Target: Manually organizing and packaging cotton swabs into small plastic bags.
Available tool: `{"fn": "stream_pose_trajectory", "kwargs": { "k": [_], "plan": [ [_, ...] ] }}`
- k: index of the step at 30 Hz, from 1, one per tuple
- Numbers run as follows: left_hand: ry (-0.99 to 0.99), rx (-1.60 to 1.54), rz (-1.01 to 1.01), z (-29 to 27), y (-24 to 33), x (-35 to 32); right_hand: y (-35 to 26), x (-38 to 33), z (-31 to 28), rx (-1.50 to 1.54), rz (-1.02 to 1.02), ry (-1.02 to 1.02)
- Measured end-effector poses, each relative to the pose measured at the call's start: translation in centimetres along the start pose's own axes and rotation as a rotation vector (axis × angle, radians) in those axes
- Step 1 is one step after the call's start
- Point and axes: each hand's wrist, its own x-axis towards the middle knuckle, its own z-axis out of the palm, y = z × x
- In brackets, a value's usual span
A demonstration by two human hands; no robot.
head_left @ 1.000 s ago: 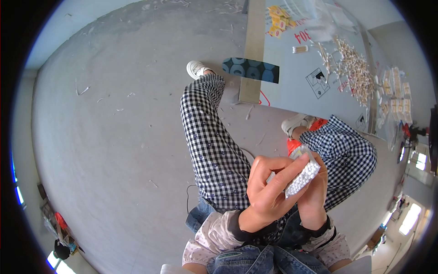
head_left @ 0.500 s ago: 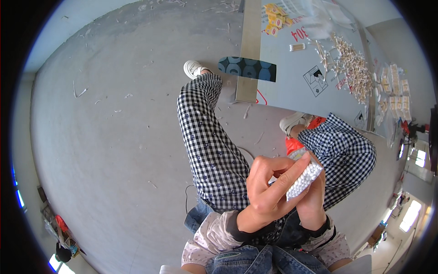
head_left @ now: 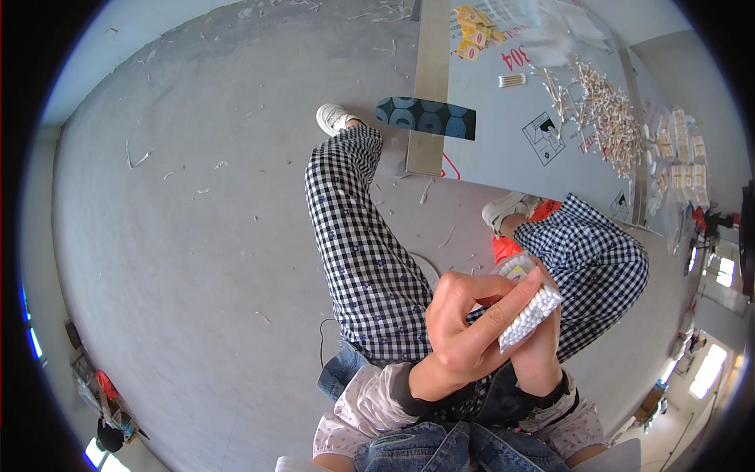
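Both my hands meet over my lap around one clear bag of cotton swabs [head_left: 532, 318]. Its white swab tips face up in packed rows, and a yellow-marked label shows near the far end. My left hand [head_left: 464, 330] grips the bag from the left, with the index finger stretched along its upper side. Behind and under the bag, my right hand [head_left: 543, 354] supports it; most of its fingers are hidden by the bag and the left hand.
A table [head_left: 495, 161] at upper right bears a heap of loose cotton swabs [head_left: 609, 118], a small swab row [head_left: 512, 80], yellow cards [head_left: 475, 33] and clear plastic bags [head_left: 550, 35]. Filled packs [head_left: 683, 157] lie beyond its right edge. A red bag [head_left: 505, 249] is near my foot.
The bag of cotton swabs has shifted slightly right and tilted a little, so its yellow-marked label shows more. Both hands keep hold of it.
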Motion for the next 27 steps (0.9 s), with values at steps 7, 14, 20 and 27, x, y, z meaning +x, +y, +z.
{"fn": "stream_pose_trajectory", "kwargs": {
  "k": [7, 14, 20, 27],
  "plan": [
    [-0.059, -0.101, -0.151, 0.3, -0.1, 0.2, -1.4, 0.6, -0.5, -0.280, -0.456, 0.194],
    [-0.295, -0.144, -0.261, -0.6, -0.5, 2.2, -7.2, 0.7, -0.9, -1.584, -1.328, -0.184],
    [-0.430, -0.427, -0.395, -1.0, 0.5, 2.5, -6.9, -0.1, -1.0, -1.319, -1.225, -0.242],
    [-0.256, -0.775, -0.604, 0.3, 0.4, 1.6, -6.5, -0.2, -2.3, -0.767, -0.702, -0.214]
  ]
}}
